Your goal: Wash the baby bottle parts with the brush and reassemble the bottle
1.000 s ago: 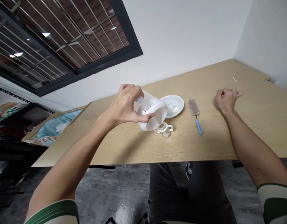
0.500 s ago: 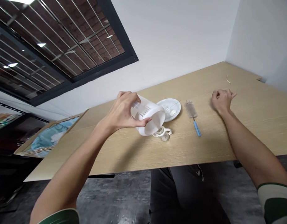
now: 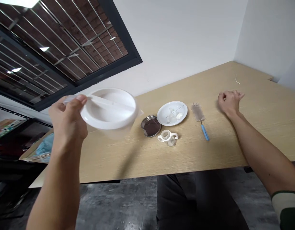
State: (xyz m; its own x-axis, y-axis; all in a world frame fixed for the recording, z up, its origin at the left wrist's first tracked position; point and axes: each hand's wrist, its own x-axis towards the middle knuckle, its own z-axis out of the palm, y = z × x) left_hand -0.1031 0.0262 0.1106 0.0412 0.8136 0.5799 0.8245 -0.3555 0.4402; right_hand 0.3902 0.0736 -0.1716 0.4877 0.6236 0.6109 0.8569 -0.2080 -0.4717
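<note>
1. Grasping the jug's handle, the left grip (image 3: 68, 118) is closed round it, the thumb laid along the top of the handle.
2. The white plastic jug (image 3: 111, 110) is held up over the left part of the worktop (image 3: 101, 159), clear of its surface; it has a recessed white top with a bar across it and a translucent body, its lower part blurred.
3. The right grip (image 3: 230, 102) lies on the worktop well to the right, its fingers curled into a loose fist with one sticking out; nothing can be seen in it.
4. To the right of the jug is a shiny metal kidney dish (image 3: 151, 127), dark inside, close against a white plate (image 3: 161, 112).
5. On the plate are a clear piece (image 3: 171, 115) and a round white piece (image 3: 179, 116), with a thin wire (image 3: 183, 105) reaching past the rim.
6. Nearer the person, a small two-handled bottle (image 3: 171, 140) stands just beside the dish.
7. Between plate and right grip lies a blue-handled bottle brush (image 3: 198, 113); a thin white strip (image 3: 237, 81) lies farther back.
8. At far left, a basket (image 3: 42, 158) holds blue cloth (image 3: 45, 145).
</note>
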